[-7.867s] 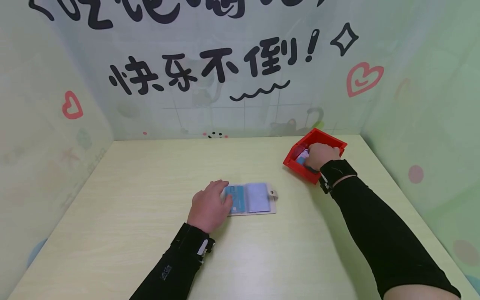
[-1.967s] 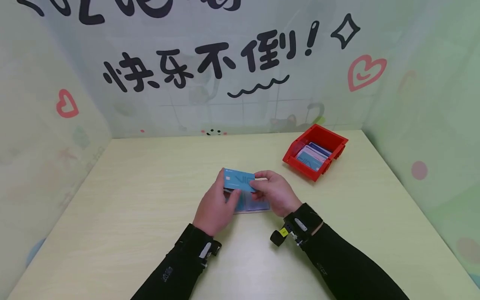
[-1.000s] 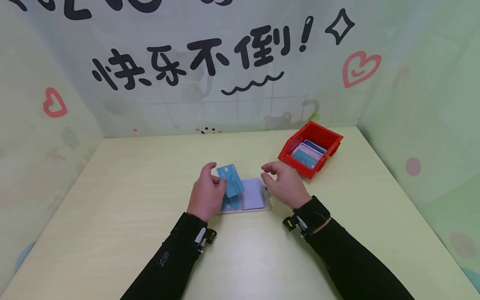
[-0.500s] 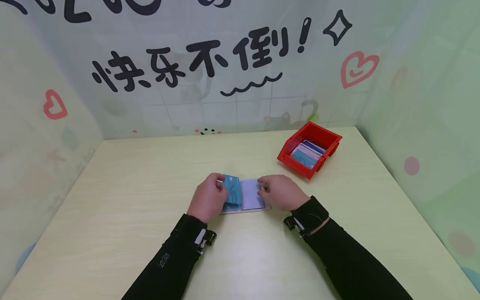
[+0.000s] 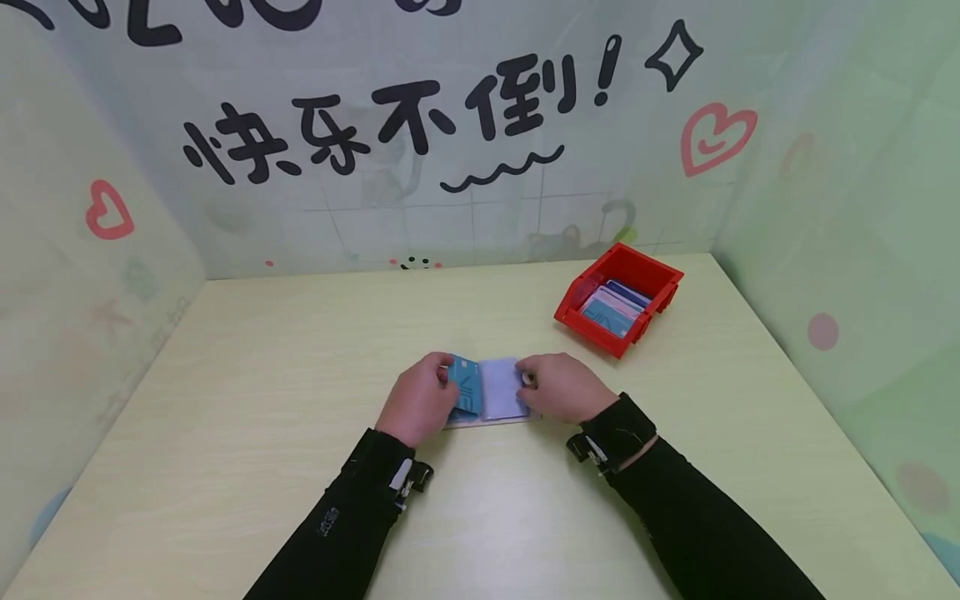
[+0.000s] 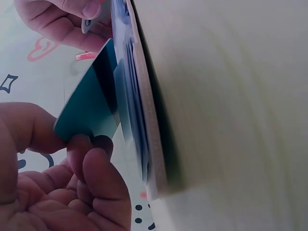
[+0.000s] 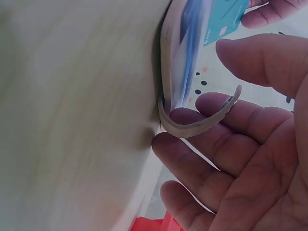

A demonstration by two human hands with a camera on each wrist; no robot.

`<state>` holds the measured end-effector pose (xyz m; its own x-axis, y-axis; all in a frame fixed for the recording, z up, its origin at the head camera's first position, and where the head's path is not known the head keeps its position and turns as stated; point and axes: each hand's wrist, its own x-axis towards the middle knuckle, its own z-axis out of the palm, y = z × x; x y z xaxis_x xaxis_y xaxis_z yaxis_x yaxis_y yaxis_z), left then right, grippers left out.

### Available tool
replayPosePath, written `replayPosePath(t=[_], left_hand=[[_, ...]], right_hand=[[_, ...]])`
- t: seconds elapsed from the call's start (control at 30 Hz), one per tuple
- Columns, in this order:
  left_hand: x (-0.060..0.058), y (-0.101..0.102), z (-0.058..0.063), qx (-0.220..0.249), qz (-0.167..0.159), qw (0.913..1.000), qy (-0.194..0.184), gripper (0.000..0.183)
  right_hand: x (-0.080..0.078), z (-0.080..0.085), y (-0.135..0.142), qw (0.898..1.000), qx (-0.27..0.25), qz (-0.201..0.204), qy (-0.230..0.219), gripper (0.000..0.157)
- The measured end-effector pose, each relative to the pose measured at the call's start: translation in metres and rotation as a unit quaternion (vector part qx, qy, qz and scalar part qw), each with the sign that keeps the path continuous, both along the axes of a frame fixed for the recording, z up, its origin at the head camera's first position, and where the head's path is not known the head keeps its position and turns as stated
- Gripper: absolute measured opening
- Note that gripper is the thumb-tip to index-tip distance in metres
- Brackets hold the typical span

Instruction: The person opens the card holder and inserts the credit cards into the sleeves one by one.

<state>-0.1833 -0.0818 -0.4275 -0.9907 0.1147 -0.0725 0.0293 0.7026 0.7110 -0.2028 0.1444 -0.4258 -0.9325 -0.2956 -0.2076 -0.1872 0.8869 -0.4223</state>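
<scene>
Now the blue card [image 5: 466,385] has come down: a second ago your left hand [image 5: 420,398] held it up at a slant above the card holder [image 5: 501,390], and it has since turned nearly square with the left page and dropped against it. Your left finger and thumb pinch the card by its outer edge; the left-wrist view shows it tilted away from the sleeves, one edge close against them. Whether that edge has slipped into a pocket, you cannot tell from these views.

Your right hand [image 5: 566,387] has moved in as well, from the air beside the holder to its right edge. Its fingers are loosely bent about the strap [image 7: 192,129], the thumb well apart — nothing is gripped there.

So the card seems lined up with the page but not seated, and your left hand alone controls it. The holder lies spread on the table [image 5: 315,358]; the red bin [image 5: 651,273] with more cards [image 5: 609,310] stands beyond your right hand — unmoved.
</scene>
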Motion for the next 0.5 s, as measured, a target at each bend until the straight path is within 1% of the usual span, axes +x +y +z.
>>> replayPosePath(t=[0.5], left_hand=[[0.0013, 0.0031, -0.0017, -0.021, -0.012, 0.9997, 0.002, 0.044]], right_hand=[[0.0006, -0.0025, -0.0008, 1.000, 0.013, 0.000, 0.008, 0.052]])
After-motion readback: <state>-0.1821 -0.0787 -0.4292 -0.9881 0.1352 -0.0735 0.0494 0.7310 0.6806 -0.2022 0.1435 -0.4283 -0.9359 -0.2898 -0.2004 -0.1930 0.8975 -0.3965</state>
